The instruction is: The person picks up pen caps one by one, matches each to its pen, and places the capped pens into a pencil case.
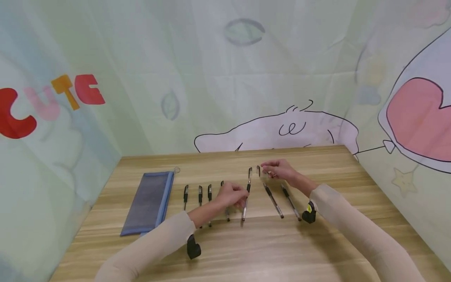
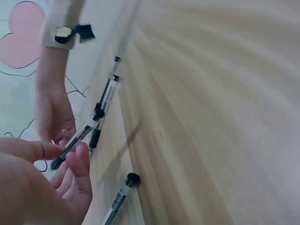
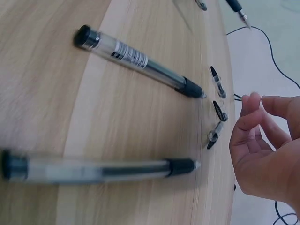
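My left hand [image 1: 230, 194] pinches an uncapped gel pen [image 2: 79, 136] with a black grip between thumb and fingers, its tip pointing away from me. In the right wrist view that pen's tip shows at the top. My right hand [image 1: 280, 171] hovers over the far part of the table, fingers loosely bent, with nothing visible between thumb and fingertips. Beside it lie several loose clear-and-black pen caps [image 3: 218, 84]. Two uncapped pens, a nearer one [image 1: 291, 203] and another [image 1: 273, 200], lie on the table below my right hand.
Several capped pens [image 1: 186, 194] lie in a row left of and under my left forearm. A blue-edged mesh pencil pouch [image 1: 146, 203] lies at the left of the wooden table [image 1: 246, 254]. A printed curtain [image 1: 141, 78] stands behind the table.
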`<state>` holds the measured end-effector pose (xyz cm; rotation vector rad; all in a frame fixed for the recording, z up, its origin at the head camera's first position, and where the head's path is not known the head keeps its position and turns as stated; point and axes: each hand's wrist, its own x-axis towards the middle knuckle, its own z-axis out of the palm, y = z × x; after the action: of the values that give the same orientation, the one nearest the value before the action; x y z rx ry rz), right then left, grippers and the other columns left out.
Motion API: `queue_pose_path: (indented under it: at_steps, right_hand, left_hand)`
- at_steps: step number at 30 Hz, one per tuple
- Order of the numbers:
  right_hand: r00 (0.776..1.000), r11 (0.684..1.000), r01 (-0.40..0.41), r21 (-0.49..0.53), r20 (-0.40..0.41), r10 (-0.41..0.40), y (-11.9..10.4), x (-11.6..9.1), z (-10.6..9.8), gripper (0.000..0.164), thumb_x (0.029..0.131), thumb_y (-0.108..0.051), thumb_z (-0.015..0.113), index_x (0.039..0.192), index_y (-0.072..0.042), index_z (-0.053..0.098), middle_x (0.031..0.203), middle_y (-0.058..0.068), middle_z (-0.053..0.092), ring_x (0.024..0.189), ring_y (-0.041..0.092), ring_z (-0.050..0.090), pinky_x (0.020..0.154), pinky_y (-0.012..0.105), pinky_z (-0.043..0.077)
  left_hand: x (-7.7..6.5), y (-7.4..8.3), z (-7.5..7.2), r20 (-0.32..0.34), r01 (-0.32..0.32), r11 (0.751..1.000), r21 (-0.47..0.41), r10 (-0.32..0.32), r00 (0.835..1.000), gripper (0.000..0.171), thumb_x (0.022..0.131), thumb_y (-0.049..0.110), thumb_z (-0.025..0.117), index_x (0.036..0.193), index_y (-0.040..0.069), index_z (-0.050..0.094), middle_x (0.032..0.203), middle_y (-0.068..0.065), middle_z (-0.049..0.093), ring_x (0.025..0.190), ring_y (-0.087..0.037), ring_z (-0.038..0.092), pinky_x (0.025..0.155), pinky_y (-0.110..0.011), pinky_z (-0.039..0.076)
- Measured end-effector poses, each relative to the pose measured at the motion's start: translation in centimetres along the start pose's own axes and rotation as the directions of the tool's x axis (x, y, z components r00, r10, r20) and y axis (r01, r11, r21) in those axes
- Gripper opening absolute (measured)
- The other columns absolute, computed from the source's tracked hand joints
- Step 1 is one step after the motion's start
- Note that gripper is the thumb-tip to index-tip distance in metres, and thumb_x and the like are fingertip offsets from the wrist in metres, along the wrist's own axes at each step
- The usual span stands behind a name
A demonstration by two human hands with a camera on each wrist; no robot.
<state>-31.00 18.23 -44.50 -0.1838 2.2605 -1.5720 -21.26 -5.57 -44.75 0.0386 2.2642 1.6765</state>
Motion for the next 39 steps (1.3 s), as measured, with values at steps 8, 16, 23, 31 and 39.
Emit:
queue_pose_path:
  at_steps: [8, 16, 23, 31, 39]
  right_hand:
    - [1.0, 0.999, 0.016, -0.049, -0.003, -0.017, -0.8, 1.1, 1.8, 0.041, 0.106, -0.023, 0.058, 0.135, 0.005, 0.06, 0.106, 0.013, 0.076, 0.062, 0.006, 0.051, 0.055, 0.02, 0.037]
    - [0.997, 0.997, 0.058, -0.055, -0.046, -0.06, -1.2, 3.5, 2.6, 0.037, 0.105, -0.017, 0.057, 0.131, 0.01, 0.061, 0.099, 0.016, 0.074, 0.064, 0.009, 0.056, 0.057, 0.021, 0.047]
    - [0.996, 0.996, 0.052, -0.07, -0.067, -0.057, -1.4, 4.5, 3.6, 0.033, 0.102, -0.013, 0.061, 0.122, 0.013, 0.065, 0.087, 0.013, 0.076, 0.056, 0.007, 0.059, 0.052, 0.018, 0.046]
    - [0.989, 0.967, 0.081, -0.244, -0.098, -0.107, -1.1, 4.2, 4.2, 0.024, 0.097, -0.011, 0.066, 0.107, 0.01, 0.075, 0.066, 0.003, 0.07, 0.049, 0.004, 0.055, 0.048, 0.015, 0.044]
    - [0.988, 0.945, 0.089, -0.315, -0.092, -0.123, -0.9, 5.2, 4.7, 0.022, 0.09, -0.007, 0.075, 0.102, 0.012, 0.074, 0.064, 0.009, 0.072, 0.044, 0.003, 0.056, 0.044, 0.014, 0.046]
  left_hand:
    - [-1.5, -0.1, -1.5, 0.036, 0.053, 0.991, -0.123, -0.049, 0.998, 0.026, 0.097, 0.012, 0.062, 0.115, -0.006, 0.066, 0.095, -0.015, 0.076, 0.065, -0.01, 0.066, 0.061, -0.021, 0.048]
    - [-2.1, -0.5, -2.3, 0.004, 0.067, 0.986, -0.151, -0.067, 0.998, 0.032, 0.096, 0.012, 0.064, 0.125, 0.0, 0.061, 0.104, -0.013, 0.074, 0.078, -0.013, 0.066, 0.071, -0.025, 0.054]
    - [-2.2, -1.3, -2.5, -0.002, 0.073, 0.987, -0.145, -0.074, 0.997, 0.029, 0.093, 0.011, 0.067, 0.12, 0.001, 0.063, 0.103, -0.014, 0.074, 0.077, -0.012, 0.066, 0.068, -0.024, 0.054]
    - [-2.4, -1.5, -2.0, 0.019, 0.101, 0.98, -0.169, -0.099, 0.995, 0.031, 0.094, 0.012, 0.067, 0.121, -0.001, 0.063, 0.099, -0.01, 0.073, 0.076, -0.013, 0.065, 0.067, -0.022, 0.052]
    - [-2.2, -1.4, -1.6, 0.012, 0.107, 0.979, -0.173, -0.106, 0.994, 0.033, 0.094, 0.014, 0.067, 0.123, 0.0, 0.062, 0.098, -0.008, 0.075, 0.076, -0.011, 0.066, 0.066, -0.021, 0.052]
